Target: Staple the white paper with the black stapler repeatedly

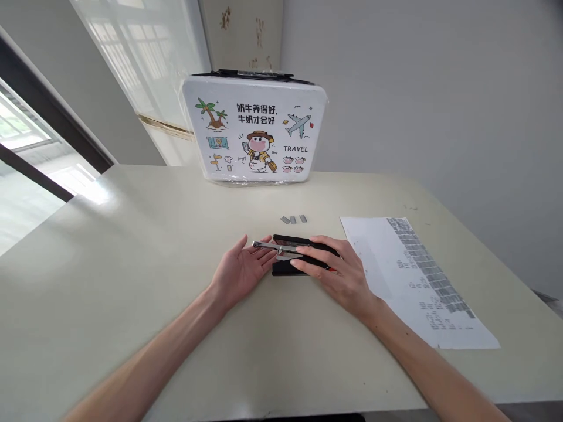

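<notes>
A black stapler (290,241) lies on the pale table (132,246) in front of me, its metal staple rail pulled out to the left. My right hand (338,272) is wrapped over the stapler's body from the right. My left hand (240,271) lies palm up with fingers stretched, its fingertips under the protruding metal rail (268,245). Three short strips of staples (294,219) lie just beyond the stapler.
A printed sheet of paper (413,275) lies to the right of my right hand. A white illustrated carry case (255,130) with a black handle stands at the table's far edge. A window and door are at the left.
</notes>
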`<state>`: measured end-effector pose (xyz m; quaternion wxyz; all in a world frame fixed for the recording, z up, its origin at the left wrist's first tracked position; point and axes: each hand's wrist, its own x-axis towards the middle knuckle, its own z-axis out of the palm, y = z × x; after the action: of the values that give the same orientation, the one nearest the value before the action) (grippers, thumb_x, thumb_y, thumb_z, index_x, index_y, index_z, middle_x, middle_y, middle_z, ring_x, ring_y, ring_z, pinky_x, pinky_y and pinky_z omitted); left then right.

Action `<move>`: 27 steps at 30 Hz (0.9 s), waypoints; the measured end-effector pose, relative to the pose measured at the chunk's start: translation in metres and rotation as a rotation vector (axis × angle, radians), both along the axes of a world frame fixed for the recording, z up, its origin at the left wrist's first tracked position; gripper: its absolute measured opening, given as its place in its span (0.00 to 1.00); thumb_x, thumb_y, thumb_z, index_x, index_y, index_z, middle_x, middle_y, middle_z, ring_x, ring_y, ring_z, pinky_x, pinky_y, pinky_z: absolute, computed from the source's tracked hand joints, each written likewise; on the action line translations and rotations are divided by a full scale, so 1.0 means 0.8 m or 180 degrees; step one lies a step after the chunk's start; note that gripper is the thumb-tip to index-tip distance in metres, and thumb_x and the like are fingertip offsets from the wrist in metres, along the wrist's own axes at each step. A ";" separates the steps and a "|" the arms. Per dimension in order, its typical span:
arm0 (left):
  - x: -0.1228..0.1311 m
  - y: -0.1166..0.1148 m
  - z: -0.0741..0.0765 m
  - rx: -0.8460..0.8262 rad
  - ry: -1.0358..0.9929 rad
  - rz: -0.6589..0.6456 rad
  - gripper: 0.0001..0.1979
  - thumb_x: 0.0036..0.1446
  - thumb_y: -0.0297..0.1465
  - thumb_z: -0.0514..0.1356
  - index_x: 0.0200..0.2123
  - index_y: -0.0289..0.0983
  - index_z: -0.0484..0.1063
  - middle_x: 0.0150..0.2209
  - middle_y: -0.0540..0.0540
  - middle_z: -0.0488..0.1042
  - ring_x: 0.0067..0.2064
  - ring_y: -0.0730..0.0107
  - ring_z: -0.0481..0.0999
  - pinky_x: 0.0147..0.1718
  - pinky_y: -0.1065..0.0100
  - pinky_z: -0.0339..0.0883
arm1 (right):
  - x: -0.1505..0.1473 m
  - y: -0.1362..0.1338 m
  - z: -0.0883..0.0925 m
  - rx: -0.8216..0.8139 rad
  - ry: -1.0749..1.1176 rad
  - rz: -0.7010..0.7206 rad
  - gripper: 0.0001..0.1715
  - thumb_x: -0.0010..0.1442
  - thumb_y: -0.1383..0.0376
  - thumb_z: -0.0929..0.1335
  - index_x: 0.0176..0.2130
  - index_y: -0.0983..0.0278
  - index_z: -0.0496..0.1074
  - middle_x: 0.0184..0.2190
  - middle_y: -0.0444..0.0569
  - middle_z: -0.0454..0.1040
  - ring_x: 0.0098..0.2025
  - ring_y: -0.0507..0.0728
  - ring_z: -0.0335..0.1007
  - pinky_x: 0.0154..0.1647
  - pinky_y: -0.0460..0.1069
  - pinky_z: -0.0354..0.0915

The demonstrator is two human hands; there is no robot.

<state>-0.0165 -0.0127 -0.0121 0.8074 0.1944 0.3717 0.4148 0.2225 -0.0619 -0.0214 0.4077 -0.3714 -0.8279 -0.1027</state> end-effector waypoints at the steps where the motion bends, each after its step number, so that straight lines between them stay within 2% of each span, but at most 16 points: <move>1: 0.000 0.000 -0.001 0.0007 -0.0003 -0.0007 0.21 0.73 0.40 0.50 0.49 0.32 0.78 0.58 0.33 0.77 0.65 0.53 0.73 0.67 0.54 0.66 | 0.000 -0.001 -0.002 -0.0001 -0.0060 -0.0013 0.34 0.68 0.75 0.70 0.62 0.42 0.72 0.55 0.40 0.82 0.61 0.61 0.74 0.55 0.59 0.74; 5: -0.001 0.000 0.001 0.0012 0.0021 -0.0020 0.22 0.73 0.39 0.49 0.48 0.32 0.79 0.60 0.33 0.76 0.65 0.53 0.73 0.67 0.55 0.67 | 0.003 -0.001 -0.007 -0.0023 -0.0145 -0.0050 0.33 0.68 0.75 0.70 0.62 0.41 0.73 0.56 0.38 0.82 0.62 0.61 0.74 0.55 0.59 0.73; 11: 0.000 0.000 0.004 -0.0084 -0.0082 0.0009 0.23 0.75 0.38 0.49 0.45 0.32 0.81 0.60 0.36 0.78 0.64 0.56 0.75 0.67 0.59 0.66 | 0.001 -0.001 0.000 0.0115 -0.0076 -0.0107 0.33 0.68 0.76 0.70 0.62 0.42 0.73 0.55 0.39 0.82 0.60 0.61 0.75 0.54 0.58 0.73; 14: -0.001 0.000 -0.003 0.0158 -0.0078 -0.0158 0.18 0.74 0.36 0.53 0.45 0.34 0.82 0.59 0.38 0.78 0.64 0.58 0.75 0.67 0.61 0.66 | 0.000 -0.001 0.004 0.0155 -0.0052 -0.0160 0.34 0.68 0.76 0.69 0.63 0.41 0.72 0.54 0.39 0.83 0.60 0.61 0.75 0.54 0.58 0.73; 18: -0.004 -0.001 -0.010 0.0648 0.0106 -0.0450 0.14 0.72 0.35 0.58 0.50 0.36 0.82 0.57 0.39 0.80 0.63 0.56 0.76 0.66 0.59 0.66 | 0.000 -0.001 0.006 0.0193 0.0003 -0.0101 0.35 0.67 0.77 0.70 0.64 0.44 0.72 0.54 0.41 0.83 0.60 0.61 0.74 0.54 0.57 0.72; 22: -0.005 -0.005 -0.007 0.0762 0.0296 -0.0569 0.13 0.71 0.33 0.61 0.52 0.35 0.81 0.59 0.38 0.78 0.64 0.56 0.74 0.64 0.62 0.66 | 0.000 0.000 0.007 0.0232 0.0041 -0.0178 0.34 0.67 0.77 0.69 0.63 0.44 0.73 0.54 0.41 0.82 0.60 0.61 0.74 0.54 0.57 0.72; 25: -0.005 -0.005 -0.005 0.0634 0.0267 -0.0461 0.12 0.70 0.30 0.62 0.52 0.33 0.80 0.60 0.37 0.77 0.63 0.58 0.75 0.62 0.63 0.67 | 0.001 0.003 0.006 0.0339 0.0174 -0.0282 0.35 0.66 0.80 0.69 0.61 0.46 0.74 0.52 0.42 0.83 0.59 0.61 0.74 0.54 0.57 0.72; 27: -0.004 -0.003 -0.003 0.0483 0.0242 -0.0257 0.11 0.69 0.28 0.62 0.51 0.32 0.80 0.56 0.36 0.79 0.58 0.60 0.78 0.57 0.65 0.71 | 0.003 0.004 0.004 0.0367 0.0302 -0.0372 0.36 0.66 0.81 0.68 0.61 0.45 0.75 0.51 0.42 0.83 0.59 0.62 0.73 0.53 0.58 0.73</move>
<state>-0.0201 -0.0149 -0.0149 0.7918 0.2854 0.3615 0.4012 0.2251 -0.0585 -0.0185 0.4605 -0.3994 -0.7772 -0.1560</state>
